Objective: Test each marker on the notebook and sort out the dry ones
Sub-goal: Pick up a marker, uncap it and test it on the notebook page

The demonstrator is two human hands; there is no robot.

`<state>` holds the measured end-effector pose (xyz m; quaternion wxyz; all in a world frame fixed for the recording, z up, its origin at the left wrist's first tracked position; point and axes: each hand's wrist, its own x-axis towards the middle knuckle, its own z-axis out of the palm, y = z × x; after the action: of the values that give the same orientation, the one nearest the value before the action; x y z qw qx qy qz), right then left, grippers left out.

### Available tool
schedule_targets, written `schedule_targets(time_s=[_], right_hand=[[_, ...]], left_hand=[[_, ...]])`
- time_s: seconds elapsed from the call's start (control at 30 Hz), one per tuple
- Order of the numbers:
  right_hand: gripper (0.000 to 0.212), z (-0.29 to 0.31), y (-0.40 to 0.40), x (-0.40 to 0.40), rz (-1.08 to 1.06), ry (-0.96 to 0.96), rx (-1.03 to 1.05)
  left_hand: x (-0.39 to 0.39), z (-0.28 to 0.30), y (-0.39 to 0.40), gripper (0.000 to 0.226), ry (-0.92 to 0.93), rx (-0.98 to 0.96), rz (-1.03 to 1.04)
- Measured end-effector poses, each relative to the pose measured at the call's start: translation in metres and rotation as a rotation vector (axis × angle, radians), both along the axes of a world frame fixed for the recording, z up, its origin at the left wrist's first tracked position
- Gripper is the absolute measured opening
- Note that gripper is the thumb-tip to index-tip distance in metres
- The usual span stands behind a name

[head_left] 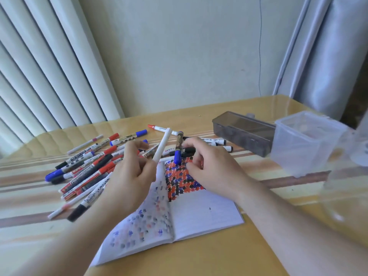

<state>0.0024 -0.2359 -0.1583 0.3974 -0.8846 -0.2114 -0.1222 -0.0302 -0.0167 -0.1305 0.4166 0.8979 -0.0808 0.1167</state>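
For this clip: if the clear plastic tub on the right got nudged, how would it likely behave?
The clear tub looks thin-walled and I see nothing inside, so probably light. It sits on a glossy table, so it would likely slide rather than grip. It looks about as wide as tall, so tipping seems unlikely.

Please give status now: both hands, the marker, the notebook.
Left hand grips slim white marker. Right hand holds blue-capped marker over open scribbled paper notebook. Nothing blocking.

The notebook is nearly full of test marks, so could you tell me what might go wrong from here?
1. The notebook patch under the blue-capped marker is densely scribbled, so a faint dry line could go unnoticed.
2. The left hand holds a white marker right over the marker pile; tested and untested ones might get mixed.
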Motion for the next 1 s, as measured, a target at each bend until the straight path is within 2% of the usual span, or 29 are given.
schedule_targets(time_s=[0.07,0.1,0.13,0.17,0.2,0.23,0.27,0.33,0.4,0.47,0.6,0.7,0.83,0.9,1.0], right_hand=[[0.069,0.005,0.002,-0.007,0.044,-0.089,-0.032],[0.074,0.005,0.003,-0.014,0.064,-0.117,-0.063],[0.071,0.004,0.005,-0.019,0.079,-0.149,-0.086],[0.058,0.0,0.022,-0.017,0.11,-0.162,-0.106],[0.041,-0.002,0.035,-0.017,0.128,-0.158,-0.087],[0.029,0.001,0.033,-0.022,0.13,-0.146,-0.01],[0.028,0.005,0.029,-0.027,0.165,-0.059,0.099],[0.045,0.014,0.024,-0.035,0.349,0.242,0.39],[0.062,0.019,0.029,-0.038,0.472,0.504,0.64],[0.054,0.017,0.036,-0.037,0.448,0.576,0.734],[0.011,0.021,0.042,-0.037,0.328,0.54,0.792],[0.011,0.018,0.041,-0.035,0.278,0.46,0.687],[0.029,0.012,0.043,-0.035,0.271,0.423,0.573],[0.026,0.013,0.041,-0.037,0.253,0.408,0.51],[0.025,0.014,0.038,-0.037,0.234,0.439,0.471]], left_hand=[[-0.026,-0.006,-0.004,0.023,0.008,-0.089,-0.143],[-0.035,-0.009,-0.008,0.025,0.008,-0.114,-0.209],[-0.038,-0.012,-0.009,0.027,0.009,-0.145,-0.263],[-0.039,-0.022,0.002,0.028,0.028,-0.228,-0.323],[-0.037,-0.028,0.013,0.026,-0.009,-0.233,-0.362],[-0.032,-0.026,0.013,0.025,-0.1,-0.152,-0.385],[-0.027,-0.023,0.014,0.029,-0.188,-0.063,-0.372],[-0.017,-0.014,0.016,0.045,-0.298,0.046,-0.349],[-0.008,-0.012,0.021,0.054,-0.31,0.111,-0.357],[-0.008,-0.018,0.019,0.056,-0.275,0.171,-0.427],[-0.01,-0.03,0.012,0.038,-0.295,0.219,-0.38],[-0.01,-0.033,0.009,0.03,-0.331,0.221,-0.358],[-0.012,-0.036,0.007,0.024,-0.353,0.256,-0.391],[-0.013,-0.036,0.008,0.019,-0.31,0.286,-0.421],[-0.012,-0.033,0.01,0.026,-0.219,0.321,-0.475]])
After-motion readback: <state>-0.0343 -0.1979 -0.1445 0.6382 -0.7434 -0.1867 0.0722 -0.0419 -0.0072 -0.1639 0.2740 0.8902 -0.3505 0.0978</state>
